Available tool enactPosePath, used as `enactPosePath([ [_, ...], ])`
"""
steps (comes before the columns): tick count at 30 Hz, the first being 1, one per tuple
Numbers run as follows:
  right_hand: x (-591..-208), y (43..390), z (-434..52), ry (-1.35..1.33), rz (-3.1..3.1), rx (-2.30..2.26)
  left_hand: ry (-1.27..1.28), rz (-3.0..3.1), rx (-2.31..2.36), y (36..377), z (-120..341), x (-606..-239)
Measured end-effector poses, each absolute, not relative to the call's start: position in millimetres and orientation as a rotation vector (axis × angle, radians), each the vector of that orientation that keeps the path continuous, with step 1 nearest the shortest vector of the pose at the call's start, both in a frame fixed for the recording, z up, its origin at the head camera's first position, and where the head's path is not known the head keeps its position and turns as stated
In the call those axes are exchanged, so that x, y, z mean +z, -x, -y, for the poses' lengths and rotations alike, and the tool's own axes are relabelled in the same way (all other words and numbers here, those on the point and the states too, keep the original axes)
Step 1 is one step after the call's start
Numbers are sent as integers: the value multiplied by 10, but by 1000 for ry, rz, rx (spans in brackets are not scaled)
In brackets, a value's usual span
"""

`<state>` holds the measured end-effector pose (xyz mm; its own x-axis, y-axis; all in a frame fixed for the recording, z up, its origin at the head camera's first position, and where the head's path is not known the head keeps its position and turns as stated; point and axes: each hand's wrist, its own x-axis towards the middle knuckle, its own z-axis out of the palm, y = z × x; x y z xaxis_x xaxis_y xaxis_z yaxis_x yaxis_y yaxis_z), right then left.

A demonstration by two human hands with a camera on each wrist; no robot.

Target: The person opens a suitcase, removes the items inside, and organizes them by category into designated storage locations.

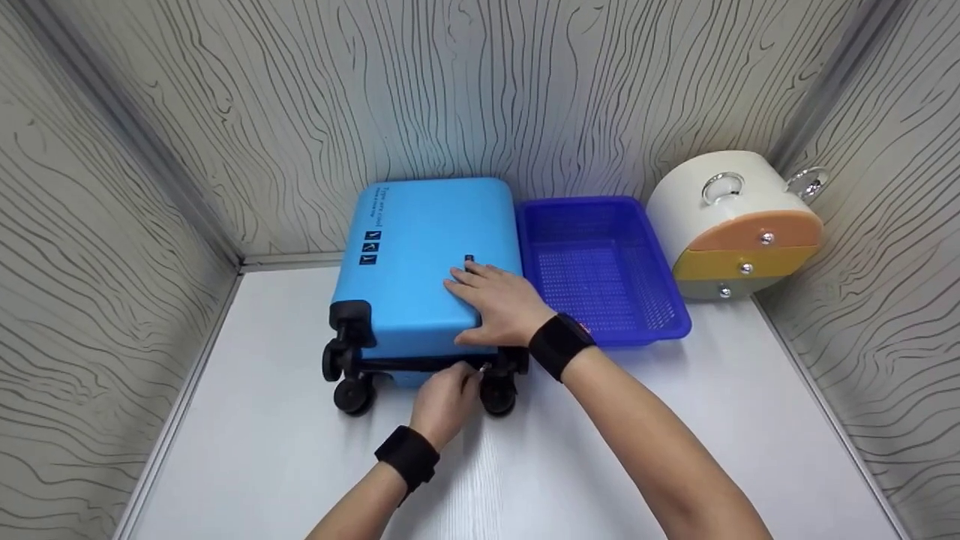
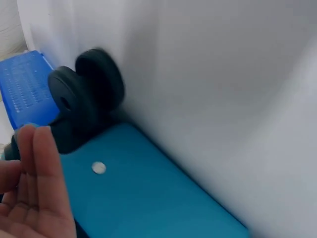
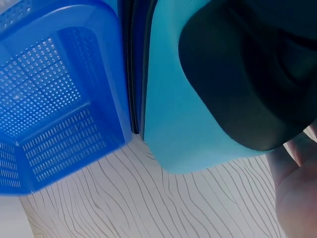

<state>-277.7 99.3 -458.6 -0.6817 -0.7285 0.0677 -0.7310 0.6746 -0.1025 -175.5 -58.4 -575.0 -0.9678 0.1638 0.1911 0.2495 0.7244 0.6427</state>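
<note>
A light blue suitcase (image 1: 427, 270) lies flat, its black wheels (image 1: 352, 395) toward me. My right hand (image 1: 504, 304) rests on its upper shell near the front right corner, fingers spread; part of this hand (image 3: 299, 191) shows at the edge of the right wrist view. At the suitcase's wheeled end, my left hand (image 1: 445, 403) is at the dark seam beside the right wheel. Its thumb and fingers pinch a small, shiny zipper pull (image 1: 484, 368), mostly hidden by the fingers. In the left wrist view the left hand's fingers (image 2: 48, 173) are beside the suitcase's lower shell.
A blue perforated plastic basket (image 1: 667, 319) stands directly right of the suitcase. Farther right is a rounded cream drawer box (image 1: 675, 196) with orange, yellow and green drawers. Wood-patterned walls (image 1: 300, 112) enclose the white table (image 1: 247, 450) at the back and sides.
</note>
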Motion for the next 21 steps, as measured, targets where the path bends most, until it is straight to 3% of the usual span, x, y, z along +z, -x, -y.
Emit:
enactPosePath([
  [21,-4594,2751,-982,-1224,2891,202,67,2649,-1206,1629,1339,-5950],
])
